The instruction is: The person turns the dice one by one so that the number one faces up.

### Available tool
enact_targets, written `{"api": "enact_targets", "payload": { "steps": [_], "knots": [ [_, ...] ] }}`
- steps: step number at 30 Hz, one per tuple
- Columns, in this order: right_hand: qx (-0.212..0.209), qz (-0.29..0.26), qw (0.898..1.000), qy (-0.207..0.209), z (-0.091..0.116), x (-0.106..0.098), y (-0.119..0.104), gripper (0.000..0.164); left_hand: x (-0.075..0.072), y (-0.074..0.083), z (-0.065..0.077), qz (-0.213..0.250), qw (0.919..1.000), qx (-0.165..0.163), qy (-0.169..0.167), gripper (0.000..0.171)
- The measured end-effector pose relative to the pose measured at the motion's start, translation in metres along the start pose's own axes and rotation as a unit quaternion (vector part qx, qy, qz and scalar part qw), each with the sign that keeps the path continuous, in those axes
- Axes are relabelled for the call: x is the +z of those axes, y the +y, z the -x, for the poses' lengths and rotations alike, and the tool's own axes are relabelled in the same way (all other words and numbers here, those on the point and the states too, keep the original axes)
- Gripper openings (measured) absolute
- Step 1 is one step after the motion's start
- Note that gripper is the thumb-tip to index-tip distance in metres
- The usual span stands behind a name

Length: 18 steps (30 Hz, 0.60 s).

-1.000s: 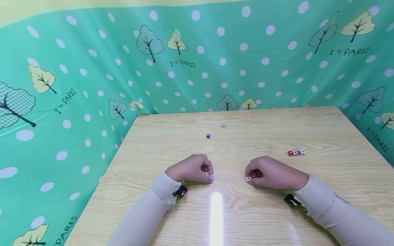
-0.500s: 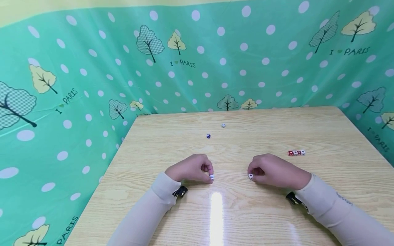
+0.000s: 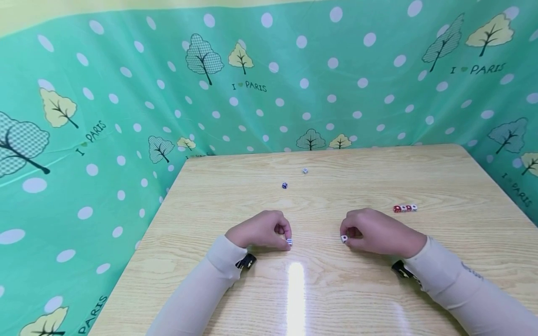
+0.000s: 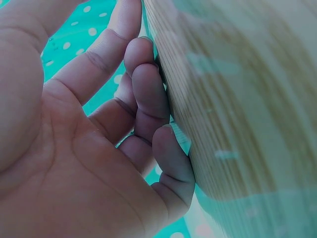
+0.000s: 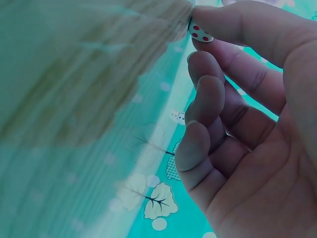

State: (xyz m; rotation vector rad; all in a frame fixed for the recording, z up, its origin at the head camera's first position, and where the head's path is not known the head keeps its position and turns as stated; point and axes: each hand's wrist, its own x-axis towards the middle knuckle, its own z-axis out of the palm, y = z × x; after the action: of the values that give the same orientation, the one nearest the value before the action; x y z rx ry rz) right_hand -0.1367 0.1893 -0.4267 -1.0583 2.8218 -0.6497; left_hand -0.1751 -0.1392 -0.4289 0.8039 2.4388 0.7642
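Note:
Between thumb and index finger my left hand (image 3: 265,230) pinches a white die (image 3: 289,242) with dark pips, low at the tabletop. Across from it, my right hand (image 3: 371,232) holds another white die (image 3: 344,238) the same way; the right wrist view shows red pips on a side of this die (image 5: 200,32). A gap of bare wood separates the two hands. The other fingers of the left hand (image 4: 99,134) curl against the table in the left wrist view, where its die is out of sight.
Beyond the right hand lies a short row of red and white dice (image 3: 405,208), side by side. Farther back sit a dark blue die (image 3: 284,185) and a whitish die (image 3: 305,171). A green patterned curtain (image 3: 269,112) borders the wooden table (image 3: 235,186).
My right hand has shifted slightly right and away from me with its die, widening the gap between the hands. The left hand has stayed in place.

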Motion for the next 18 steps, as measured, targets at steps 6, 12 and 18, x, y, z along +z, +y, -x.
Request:
{"api": "enact_targets", "payload": {
  "steps": [6,12,18],
  "knots": [
    [0.006,0.006,1.000,0.000,0.0004,-0.0032,0.0030,0.018,0.0004,-0.0009,-0.0001,-0.001,1.0000,-0.001,0.002,0.018],
    [0.015,0.021,1.000,-0.009,0.0004,-0.0059,0.0070,0.018,0.0002,-0.0010,0.0003,0.001,1.0000,-0.001,0.005,0.018],
    [0.018,0.023,0.999,-0.014,0.0005,-0.0072,0.0085,0.017,-0.0002,-0.0003,0.0012,0.003,1.0000,0.001,0.006,0.017]
  ]
}}
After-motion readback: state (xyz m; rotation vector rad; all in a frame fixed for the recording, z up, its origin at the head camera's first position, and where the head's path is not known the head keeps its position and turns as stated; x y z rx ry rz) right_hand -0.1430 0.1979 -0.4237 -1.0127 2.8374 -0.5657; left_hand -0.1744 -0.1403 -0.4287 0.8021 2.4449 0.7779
